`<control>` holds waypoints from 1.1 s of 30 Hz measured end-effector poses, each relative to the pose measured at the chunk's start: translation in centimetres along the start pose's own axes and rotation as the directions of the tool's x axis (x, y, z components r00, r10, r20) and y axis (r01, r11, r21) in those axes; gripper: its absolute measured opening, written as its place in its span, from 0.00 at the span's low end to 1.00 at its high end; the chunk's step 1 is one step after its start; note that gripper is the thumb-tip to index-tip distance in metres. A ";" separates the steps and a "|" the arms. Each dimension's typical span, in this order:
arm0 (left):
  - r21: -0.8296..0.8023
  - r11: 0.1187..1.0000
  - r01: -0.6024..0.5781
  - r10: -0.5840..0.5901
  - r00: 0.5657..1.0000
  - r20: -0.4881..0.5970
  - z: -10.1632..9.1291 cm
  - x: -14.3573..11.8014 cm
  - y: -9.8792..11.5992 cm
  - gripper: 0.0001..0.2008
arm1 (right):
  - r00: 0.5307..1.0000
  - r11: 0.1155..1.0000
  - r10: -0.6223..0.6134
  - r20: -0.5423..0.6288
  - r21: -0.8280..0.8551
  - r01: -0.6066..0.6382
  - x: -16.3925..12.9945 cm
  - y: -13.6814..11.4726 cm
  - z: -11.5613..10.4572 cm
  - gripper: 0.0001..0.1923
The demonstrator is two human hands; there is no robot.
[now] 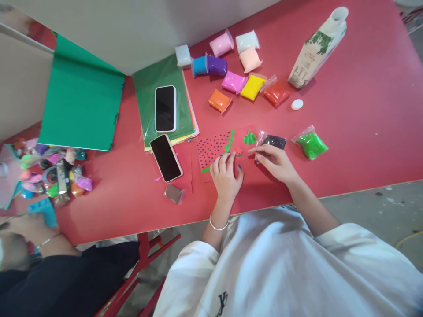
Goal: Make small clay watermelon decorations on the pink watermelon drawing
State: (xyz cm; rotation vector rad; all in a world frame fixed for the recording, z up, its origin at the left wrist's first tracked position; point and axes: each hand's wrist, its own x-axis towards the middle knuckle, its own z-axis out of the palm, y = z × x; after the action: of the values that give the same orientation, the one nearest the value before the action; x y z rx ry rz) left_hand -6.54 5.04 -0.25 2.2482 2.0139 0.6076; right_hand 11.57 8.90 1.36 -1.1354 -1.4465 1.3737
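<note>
Red paper watermelon slice point(213, 149), dotted with rows of small black seeds and edged by a thin green clay rind, lies flat on the red table point(363, 132) just in front of the person. Its long axis runs on a slant from the lower left up to the upper right, where the green rind curves to a tip. The left hand point(226, 174) rests flat on the slice's lower right corner, fingers spread loosely and pressing it down, holding nothing; a thin silver bangle point(218, 225) circles the wrist. The right hand point(272, 160) lies just to the right, its fingertips pressed together in a pinch near a tiny red-and-green clay piece point(239, 151); whether anything sits between the fingertips I cannot tell. A small round green clay shape point(250, 138) lies just above that piece.

Touching the back of the right hand is a clear plastic bag of black clay point(274, 141), soft and crinkled, and a similar bag of bright green clay point(311, 145) sits near to its right. More glossy clay bags in orange, yellow, red, pink, purple, blue and white point(234, 66) cluster further up the table, beside a tilted paper carton point(315, 50) and its white round cap point(297, 104). Two dark-screened phones point(165, 108) rest on and beside a stack of green paper sheets point(148, 88). Another person's hand point(29, 226) is at the far left
</note>
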 end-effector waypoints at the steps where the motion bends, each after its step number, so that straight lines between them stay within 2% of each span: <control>1: -0.002 1.000 -0.001 0.001 1.000 0.004 0.0 0.0 0.0 0.23 | 1.000 0.998 -0.017 0.016 -0.053 0.018 0.0 -0.1 0.0 0.12; 4: 0.009 1.000 -0.014 0.014 1.000 0.024 0.0 0.1 0.1 0.23 | 0.996 0.970 -0.066 0.063 -0.232 0.079 0.0 -0.5 0.2 0.13; 7: 0.032 0.999 -0.022 0.020 0.999 0.043 0.0 0.1 0.1 0.23 | 0.993 0.945 -0.086 0.074 -0.309 0.105 0.0 -0.6 0.3 0.13; 11: 0.057 0.998 -0.017 0.013 0.998 0.068 0.1 0.1 0.0 0.22 | 0.994 0.939 -0.082 0.075 -0.328 0.102 0.0 -0.6 0.3 0.13; 19: 0.087 0.996 -0.015 0.011 0.999 0.041 -0.1 0.2 0.0 0.23 | 0.995 0.942 -0.072 0.075 -0.321 0.093 0.0 -0.6 0.4 0.13; 28: 0.079 0.997 -0.018 0.014 0.999 0.053 0.1 0.1 0.1 0.20 | 0.990 0.937 -0.114 0.083 -0.323 0.135 -0.2 -0.7 0.5 0.14; 30: 0.055 0.998 -0.008 0.006 0.999 0.033 0.2 0.1 0.1 0.22 | 0.986 0.920 -0.159 0.049 -0.355 0.166 -0.5 -0.8 0.4 0.13; 33: 0.008 1.000 0.021 -0.021 1.000 -0.005 0.2 0.0 0.1 0.22 | 0.946 0.830 -0.290 -0.144 -0.530 0.174 -0.7 -0.4 -0.5 0.10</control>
State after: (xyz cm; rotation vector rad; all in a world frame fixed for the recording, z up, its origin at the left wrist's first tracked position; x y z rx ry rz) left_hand -6.34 5.08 -0.39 2.2291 2.0439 0.6051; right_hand 12.21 8.32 1.79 -1.3333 -1.7716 0.6749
